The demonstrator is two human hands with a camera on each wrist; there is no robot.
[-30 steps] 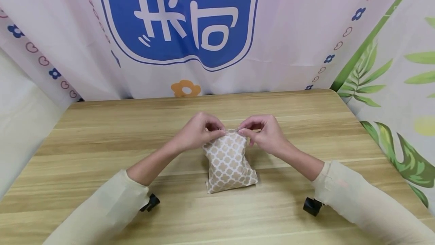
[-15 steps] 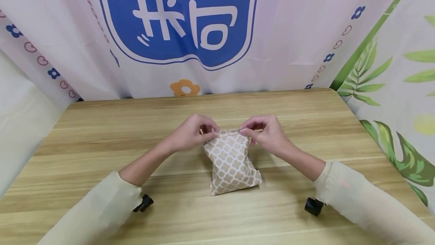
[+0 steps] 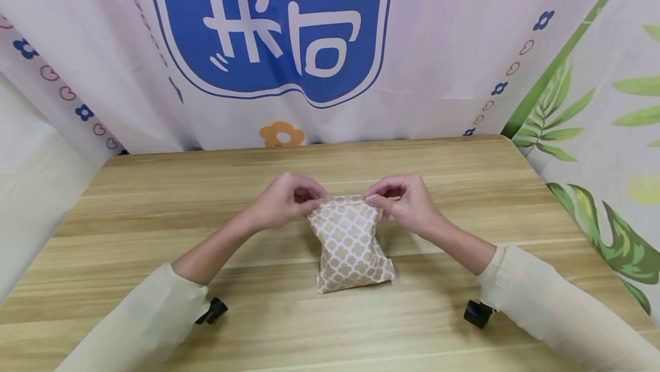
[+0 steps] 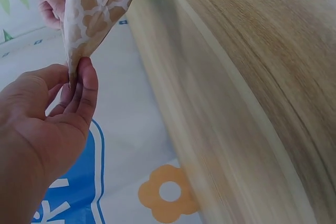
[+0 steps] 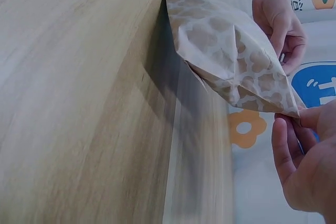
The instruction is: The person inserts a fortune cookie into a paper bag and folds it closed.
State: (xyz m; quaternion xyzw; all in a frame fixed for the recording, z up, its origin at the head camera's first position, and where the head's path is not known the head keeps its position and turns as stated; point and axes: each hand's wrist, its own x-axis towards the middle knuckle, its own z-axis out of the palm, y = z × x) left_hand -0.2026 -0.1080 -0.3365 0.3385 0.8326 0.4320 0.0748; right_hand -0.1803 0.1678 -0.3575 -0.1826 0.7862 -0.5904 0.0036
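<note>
A beige paper bag [image 3: 350, 240] with a white lattice pattern stands bulging in the middle of the table, its top edge folded over in a narrow strip. My left hand [image 3: 283, 200] pinches the left end of that fold between thumb and fingers. At the other end, my right hand [image 3: 404, 203] pinches the fold's right corner. Seen from the left wrist, the bag [image 4: 97, 14] narrows to a thin edge between thumb and fingertips. The right wrist view shows the bag's creased side [image 5: 231, 56] and its base toward the table. What is inside is hidden.
The wood-grain table [image 3: 180, 188] runs back to a printed curtain [image 3: 423, 51] with a blue emblem. A leaf-patterned cloth [image 3: 593, 160] hangs along the right. Black wrist cameras [image 3: 476, 313] sit under both sleeves.
My left hand has slid left along the bag's top edge, away from the right hand, and more of the folded strip shows between them. The right hand has barely moved.
</note>
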